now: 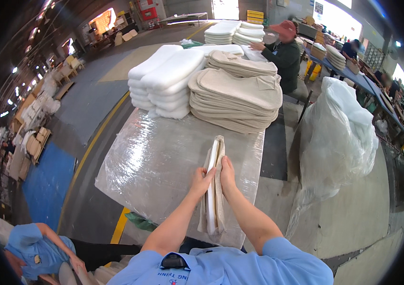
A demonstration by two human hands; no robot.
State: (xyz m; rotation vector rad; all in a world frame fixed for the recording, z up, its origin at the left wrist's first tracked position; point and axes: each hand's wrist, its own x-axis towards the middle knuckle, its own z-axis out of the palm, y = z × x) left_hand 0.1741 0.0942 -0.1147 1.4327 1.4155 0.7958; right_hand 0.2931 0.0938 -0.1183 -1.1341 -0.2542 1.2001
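Upright on its long edge, a beige fabric cushion cover (219,204) with a white foam pad (211,204) showing in its open side stands over the plastic-wrapped table (168,156). My left hand (203,180) grips it from the left, the thumb lying across its open edge. Against its right face, my right hand (228,175) presses with the fingers together. The fingertips of both hands are partly hidden. Beyond my hands lies a thick stack of beige covers (232,104). Left of that stack are two piles of white foam pads (166,80).
A co-worker in a red cap (285,57) sits at the table's far right, hands on white pads. A large clear plastic bag (337,137) stands to the right. Another person in blue (40,247) is at the lower left. Blue worktables (368,80) line the right.
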